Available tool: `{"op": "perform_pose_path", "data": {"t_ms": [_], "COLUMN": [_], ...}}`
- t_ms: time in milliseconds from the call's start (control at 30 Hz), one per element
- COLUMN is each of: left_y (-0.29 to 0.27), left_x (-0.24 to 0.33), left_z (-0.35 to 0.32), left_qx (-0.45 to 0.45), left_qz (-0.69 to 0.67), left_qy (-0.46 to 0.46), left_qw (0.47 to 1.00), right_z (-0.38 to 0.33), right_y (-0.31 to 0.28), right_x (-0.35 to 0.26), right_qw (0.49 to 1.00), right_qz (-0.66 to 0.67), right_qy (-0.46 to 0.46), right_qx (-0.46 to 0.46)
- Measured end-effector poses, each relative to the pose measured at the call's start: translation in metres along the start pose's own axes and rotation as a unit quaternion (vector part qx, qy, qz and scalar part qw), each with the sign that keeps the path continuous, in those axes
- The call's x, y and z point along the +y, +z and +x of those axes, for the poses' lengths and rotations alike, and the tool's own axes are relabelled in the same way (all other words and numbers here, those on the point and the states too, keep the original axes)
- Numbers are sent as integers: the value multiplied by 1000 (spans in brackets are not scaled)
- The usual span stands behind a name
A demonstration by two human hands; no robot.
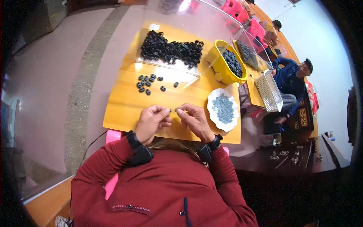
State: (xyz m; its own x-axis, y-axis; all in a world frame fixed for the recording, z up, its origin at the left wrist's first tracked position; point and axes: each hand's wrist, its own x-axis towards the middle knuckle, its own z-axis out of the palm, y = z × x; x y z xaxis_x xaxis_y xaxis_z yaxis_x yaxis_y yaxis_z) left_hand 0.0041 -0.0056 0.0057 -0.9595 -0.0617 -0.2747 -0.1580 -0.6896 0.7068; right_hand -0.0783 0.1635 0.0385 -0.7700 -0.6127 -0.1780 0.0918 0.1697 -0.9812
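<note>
Both hands meet over the near edge of the yellow table (124,102). Left hand (151,122) and right hand (193,120) are each pinched, fingertips facing across a narrow gap. A tiny dark piece (170,110) sits at the left fingertips; too small to tell its long axis. The right hand's pinch: cannot tell what it holds. White dish of grey parts (223,109) lies just right of the right hand, nearer that hand. Loose black rings (148,82) lie farther up the table.

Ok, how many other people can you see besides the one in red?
2. One person in a blue jacket sits right of the table; another in a dark cap is further back by the pink chairs. More may be hidden.
</note>
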Motion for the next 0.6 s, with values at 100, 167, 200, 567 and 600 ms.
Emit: {"op": "perform_pose_path", "data": {"t_ms": [100,167,200,567,600], "left_y": [-2,-1,-1,2,2], "left_x": [0,1,0,-2,-2], "left_z": [-2,-2,-1,-1,-1], "left_qx": [-5,-2,-6,-10,-10], "left_qz": [8,20,19,25,26], "left_qy": [-3,-5,-8,-10,-12], "left_qw": [1000,1000,1000,1000,1000], "right_z": [-10,-19,-24,-46,-45], "right_y": [-30,-61,-79,-144,-144], "right_x": [2,7,10,27,29], "right_qw": [975,950,940,821,820], "right_qz": [-172,-239,-266,-526,-524], "right_qy": [-115,-148,-128,-59,-67], "right_qx": [76,138,174,215,219]}}
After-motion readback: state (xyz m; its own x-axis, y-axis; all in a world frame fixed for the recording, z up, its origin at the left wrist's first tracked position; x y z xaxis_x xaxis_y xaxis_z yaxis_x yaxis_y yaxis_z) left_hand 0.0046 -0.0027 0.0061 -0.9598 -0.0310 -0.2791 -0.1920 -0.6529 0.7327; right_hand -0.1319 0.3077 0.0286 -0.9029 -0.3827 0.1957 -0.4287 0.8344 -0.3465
